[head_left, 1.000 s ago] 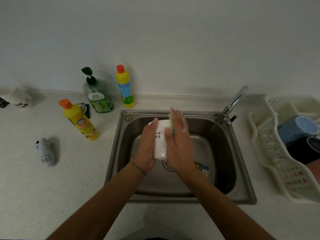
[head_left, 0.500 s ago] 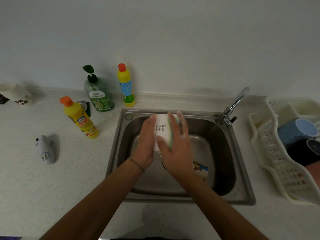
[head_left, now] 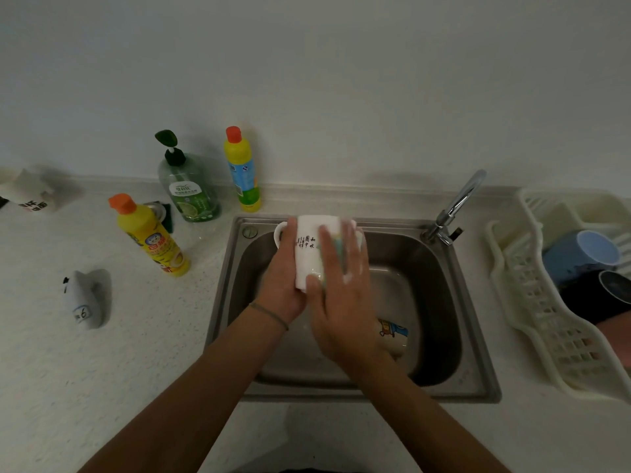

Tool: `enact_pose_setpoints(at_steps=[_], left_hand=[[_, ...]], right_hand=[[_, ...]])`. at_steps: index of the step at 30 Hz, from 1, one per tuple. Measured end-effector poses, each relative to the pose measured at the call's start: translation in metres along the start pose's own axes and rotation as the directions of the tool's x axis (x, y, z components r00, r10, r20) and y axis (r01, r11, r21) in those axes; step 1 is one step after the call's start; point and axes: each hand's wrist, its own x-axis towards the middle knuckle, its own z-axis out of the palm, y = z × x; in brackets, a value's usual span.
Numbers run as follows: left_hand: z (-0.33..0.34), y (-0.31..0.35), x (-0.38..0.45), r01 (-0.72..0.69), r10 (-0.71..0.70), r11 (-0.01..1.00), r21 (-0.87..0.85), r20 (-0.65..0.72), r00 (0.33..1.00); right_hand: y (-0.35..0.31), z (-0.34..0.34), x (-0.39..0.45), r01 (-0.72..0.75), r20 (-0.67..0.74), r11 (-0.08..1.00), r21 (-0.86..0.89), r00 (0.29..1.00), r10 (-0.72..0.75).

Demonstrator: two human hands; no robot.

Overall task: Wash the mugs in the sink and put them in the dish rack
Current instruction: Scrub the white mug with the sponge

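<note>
Over the steel sink (head_left: 454, 302) my left hand (head_left: 283, 285) grips a white mug (head_left: 309, 247) with black lettering, its handle pointing left. My right hand (head_left: 341, 302) presses a yellow-green sponge (head_left: 336, 247) against the mug's right side, thumb under the mug's near end; foam is on the fingers. A second mug with a cartoon print (head_left: 392, 334) lies in the basin, partly hidden by my right wrist. In the white dish rack (head_left: 532, 302) at the right lie a blue mug (head_left: 580, 254) and a black mug (head_left: 601, 295).
A faucet (head_left: 457, 203) stands at the sink's back right corner. Left of the sink are a green soap pump bottle (head_left: 187, 192), two yellow bottles (head_left: 150, 237) (head_left: 242, 172) and a small white figure (head_left: 85, 302). A white object (head_left: 30, 196) sits at far left.
Both hands have lifted the white mug up and toward the back rim of the sink. My right hand has slid the sponge along the mug's side.
</note>
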Motion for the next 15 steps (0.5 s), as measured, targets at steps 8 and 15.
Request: enact_pose_setpoints(at_steps=[8, 15], left_hand=[[0.003, -0.014, -0.004, 0.008, 0.000, 0.999, 0.044, -0.179, 0.984], [0.001, -0.012, -0.006, -0.008, 0.050, 0.988, 0.156, -0.271, 0.961]], right_hand=[[0.012, -0.007, 0.032, -0.165, -0.057, 0.969, 0.186, 0.982, 0.178], [0.024, 0.002, 0.011, 0.016, 0.043, 1.000, 0.014, 0.999, -0.017]])
